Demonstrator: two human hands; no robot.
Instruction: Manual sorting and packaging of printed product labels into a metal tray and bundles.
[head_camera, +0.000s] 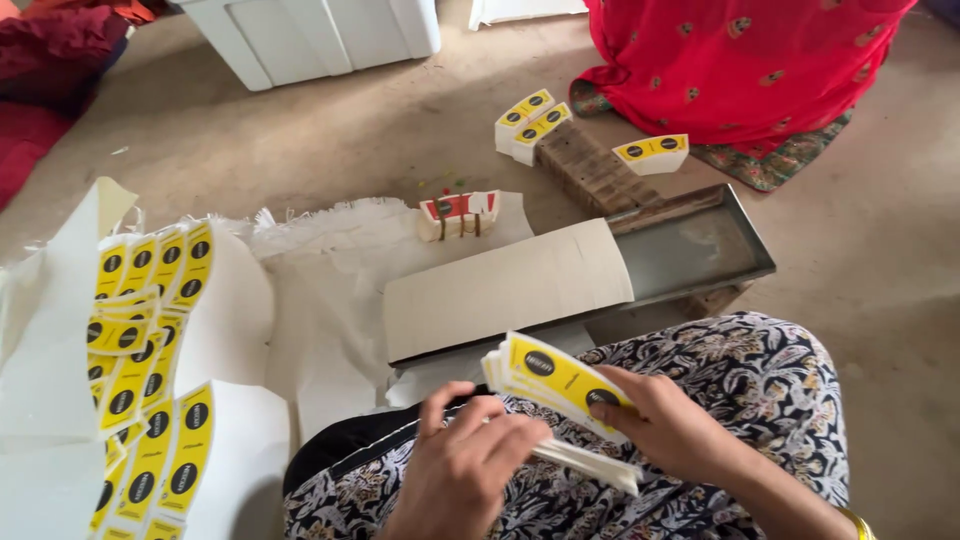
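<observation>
My right hand (668, 423) grips a stack of yellow-and-white paper labels with black circles (548, 378), held tilted above my lap. My left hand (462, 468) is beside it with fingers curled, touching the lower edge of the stack, where a few white sheets (590, 466) stick out. My lap is covered by black-and-white floral cloth (740, 372). Whether the left hand pinches a sheet is not clear.
A cream card sheet (505, 288) lies over a grey metal tray (700, 245) ahead. Rows of yellow labels (140, 330) lie on white paper at left. Bundled label stacks (530, 122), (652, 153) and a red-and-white bundle (458, 213) sit on the floor. A person in red cloth (740, 60) sits opposite.
</observation>
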